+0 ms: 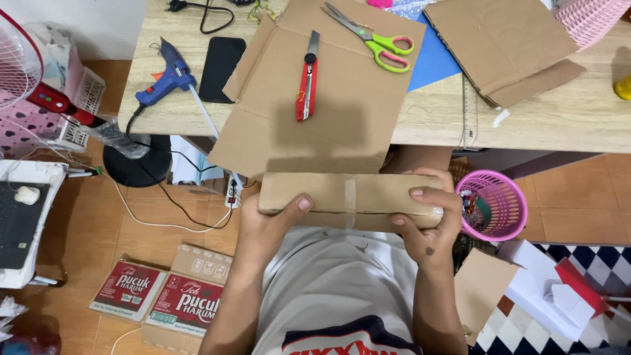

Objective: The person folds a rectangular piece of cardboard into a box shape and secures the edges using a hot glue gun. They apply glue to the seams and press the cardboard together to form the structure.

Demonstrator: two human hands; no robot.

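Observation:
A folded strip of brown cardboard [348,197], with a band of clear tape across its middle, is held level in front of my chest, below the table edge. My left hand [266,227] grips its left end, thumb on top. My right hand [427,220] wraps around its right end, fingers curled over the front. A large flat cardboard sheet [328,98] hangs over the table edge just above the strip. On that sheet lie a red utility knife [306,82] and green-handled scissors [378,39].
The wooden table [559,118] also carries a blue glue gun [167,75], a black phone [220,66], blue paper [434,62] and another cardboard piece [506,46]. A pink wastebasket [496,204] stands at my right. A printed carton [171,296], fan base [135,164] and cables lie left.

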